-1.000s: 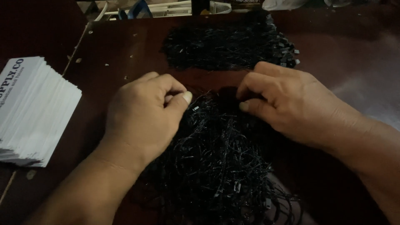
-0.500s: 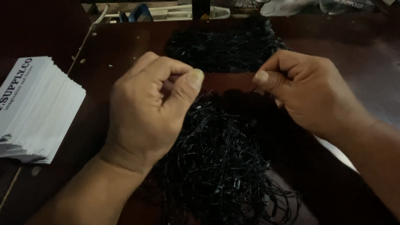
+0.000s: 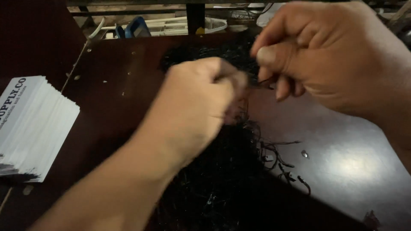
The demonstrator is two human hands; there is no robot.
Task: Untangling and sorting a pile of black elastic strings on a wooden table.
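Note:
A tangled heap of thin black strings (image 3: 227, 179) lies on the dark brown table (image 3: 342, 162) in front of me. My left hand (image 3: 197, 107) is raised above the heap, fingers pinched on a black string. My right hand (image 3: 329, 51) is higher and to the right, thumb and fingers pinched on the same thin black string (image 3: 261, 85), which spans the small gap between the two hands. A second pile of black strings (image 3: 205, 53) lies farther back, partly hidden behind my hands.
A stack of white printed cards (image 3: 30, 124) sits at the left edge of the table. Beyond the far table edge are a blue and white object (image 3: 137, 28) and clutter. Small specks lie on the tabletop.
Both hands have lifted off the heap and come toward the camera. They now pinch one black string between them, the right hand higher than before.

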